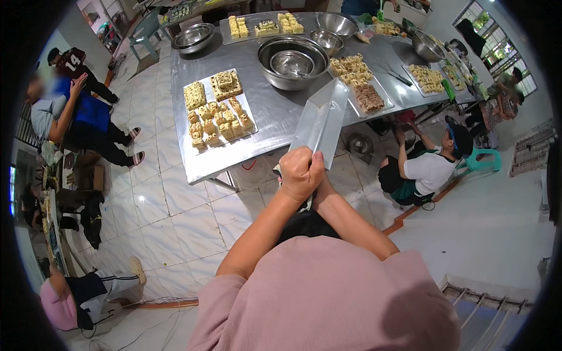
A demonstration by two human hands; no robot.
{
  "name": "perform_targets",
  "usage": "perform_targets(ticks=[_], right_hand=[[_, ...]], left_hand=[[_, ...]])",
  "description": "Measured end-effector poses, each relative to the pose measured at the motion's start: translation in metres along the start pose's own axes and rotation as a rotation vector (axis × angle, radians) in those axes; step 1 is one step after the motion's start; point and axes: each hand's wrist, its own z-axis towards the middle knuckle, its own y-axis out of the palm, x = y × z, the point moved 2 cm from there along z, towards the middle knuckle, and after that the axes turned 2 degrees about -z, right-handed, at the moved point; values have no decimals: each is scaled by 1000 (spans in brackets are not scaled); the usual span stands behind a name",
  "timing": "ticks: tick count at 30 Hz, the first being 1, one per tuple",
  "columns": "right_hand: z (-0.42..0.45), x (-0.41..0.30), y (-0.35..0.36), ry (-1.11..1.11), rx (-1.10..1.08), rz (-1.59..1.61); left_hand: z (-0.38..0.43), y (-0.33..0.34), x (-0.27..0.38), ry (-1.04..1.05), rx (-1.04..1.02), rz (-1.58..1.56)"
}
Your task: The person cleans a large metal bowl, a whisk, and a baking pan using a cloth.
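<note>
Both hands are together in front of me at a rectangular metal pan [322, 118], which is held tilted near the table's edge. My left hand [299, 171] is closed at the pan's near end, with a cloth [307, 202] partly showing below. My right hand [321, 180] is mostly hidden behind the left; it seems to grip the near end or the cloth, I cannot tell which. Beyond the pan, nested steel bowls [292, 66] stand on the metal table [215, 162]. To the left lies a board of small decorated cakes [219, 114]; to the right is a tray of topped pastries [366, 87].
Steel bowls [193, 37], a rear cake tray [263, 28] and a whisk [397, 75] are on the table. A seated person [426, 164] holds a bowl at the right. Another person [79, 105] stands at the left, hands together. A steel bowl [360, 144] is below the table.
</note>
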Motion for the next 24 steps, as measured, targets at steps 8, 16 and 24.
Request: perform_targets(ticks=[8,16,24], right_hand=[[9,-4,-57,42,378,44],[39,-98,-17,-135,165,-419],[126,-188,-77,-561,291,-1434]], left_hand=[[32,18,3,166,-44,-2],[84,23,-16,227,-13,207],[124,12,-29,86,185,484]])
